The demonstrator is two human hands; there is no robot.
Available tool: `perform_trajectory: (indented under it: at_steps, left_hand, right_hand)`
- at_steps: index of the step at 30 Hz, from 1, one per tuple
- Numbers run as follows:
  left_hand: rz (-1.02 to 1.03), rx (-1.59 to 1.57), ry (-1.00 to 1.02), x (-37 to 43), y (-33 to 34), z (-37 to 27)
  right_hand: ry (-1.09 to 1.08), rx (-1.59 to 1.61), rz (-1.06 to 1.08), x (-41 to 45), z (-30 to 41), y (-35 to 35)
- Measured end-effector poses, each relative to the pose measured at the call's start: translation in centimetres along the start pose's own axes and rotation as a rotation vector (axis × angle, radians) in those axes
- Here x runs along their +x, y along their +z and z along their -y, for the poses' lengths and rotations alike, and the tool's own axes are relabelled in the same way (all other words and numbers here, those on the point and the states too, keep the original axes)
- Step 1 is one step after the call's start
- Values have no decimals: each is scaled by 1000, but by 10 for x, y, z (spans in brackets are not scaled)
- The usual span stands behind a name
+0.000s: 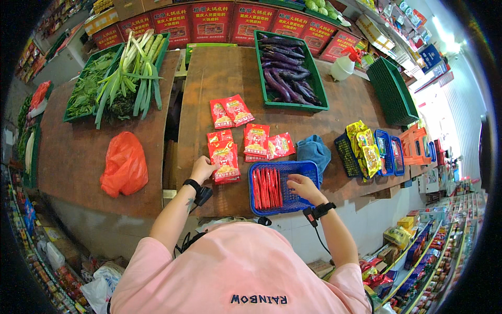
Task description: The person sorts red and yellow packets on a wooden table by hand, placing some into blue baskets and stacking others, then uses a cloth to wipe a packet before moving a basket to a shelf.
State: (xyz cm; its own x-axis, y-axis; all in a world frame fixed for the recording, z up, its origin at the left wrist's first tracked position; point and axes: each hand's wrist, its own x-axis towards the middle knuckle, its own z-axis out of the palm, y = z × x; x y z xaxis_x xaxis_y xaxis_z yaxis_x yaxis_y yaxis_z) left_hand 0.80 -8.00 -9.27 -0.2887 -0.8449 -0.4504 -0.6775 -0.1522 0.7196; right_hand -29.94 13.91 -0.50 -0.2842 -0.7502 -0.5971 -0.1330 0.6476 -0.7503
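Note:
My left hand [203, 170] grips the left edge of a red snack packet [224, 161] on top of a small pile. Over the right part of a blue plastic basket [284, 209], my right hand [306, 189] is bent with its fingers apart and nothing visible in them. Several red packets [267, 188] stand on edge in a row in the basket's left part. Behind the basket lie more packets, one pile [256, 140] and one loose group [281, 145]. Two overlapping packets [237, 110] lie farther back.
A blue cloth [314, 155] touches the basket's back right. Green crates hold eggplants [285, 70] and leafy greens [92, 84], with scallions [131, 78] beside them. Left lies a red plastic bag [124, 165]. Right stand a basket of yellow packets [362, 147], stacked crates [392, 92] and a spray bottle [342, 67].

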Motion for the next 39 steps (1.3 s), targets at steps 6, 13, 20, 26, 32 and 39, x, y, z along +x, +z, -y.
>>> perform_trajectory:
  at_steps: [6,13,20,26,32,39]
  left_hand:
    - [144,-371,-79,-4,-6,-1]
    - [-37,-455,71,-14,-23,-10]
    - [241,-953,238,-72,-48,-104]
    - [496,-868,361,-91,-20,-136]
    - [571,-676,369,-93,-3,-136]
    - [581,-751,217,-90,6,-139]
  right_hand:
    - [-88,-54,29,-9,4,5]
    - [-164,-24,-46,-19,19,4]
    - [-430,199,26,-30,81,35]
    - [-422,278,190,-23,109,53]
    - [-419,241,143,-34,106,43]
    - [-450,259,-5,-36,65,4]
